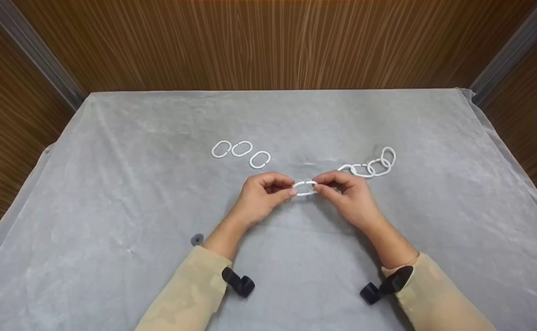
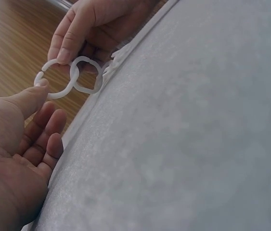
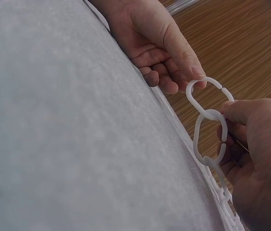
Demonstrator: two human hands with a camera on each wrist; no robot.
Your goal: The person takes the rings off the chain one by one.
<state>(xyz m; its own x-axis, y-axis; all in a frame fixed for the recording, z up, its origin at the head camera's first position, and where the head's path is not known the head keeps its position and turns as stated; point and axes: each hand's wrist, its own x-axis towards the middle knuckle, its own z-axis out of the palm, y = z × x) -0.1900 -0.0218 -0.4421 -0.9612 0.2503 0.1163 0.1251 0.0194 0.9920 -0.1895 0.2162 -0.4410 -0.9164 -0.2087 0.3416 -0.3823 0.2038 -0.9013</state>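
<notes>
My left hand (image 1: pixel 259 196) pinches one end of a white oval shower curtain ring (image 1: pixel 304 194) between thumb and index finger. At its other end, the thumb and fingers of my right hand (image 1: pixel 350 196) pinch the same ring. A small gap in its outline shows in the right wrist view. Through it passes a second white ring (image 3: pixel 197 137), below my right fingers. More linked rings (image 1: pixel 381 174) trail from there, lying on the cloth to the right of my right hand and partly hidden behind it.
Beyond my left hand lie three loose white rings: one at the left (image 1: pixel 213 151), a middle one (image 1: pixel 242 156) and a nearer one (image 1: pixel 251 161). Grey cloth (image 1: pixel 112 207) covers the table. Wood-grain panels (image 1: pixel 277 46) stand along its back and sides.
</notes>
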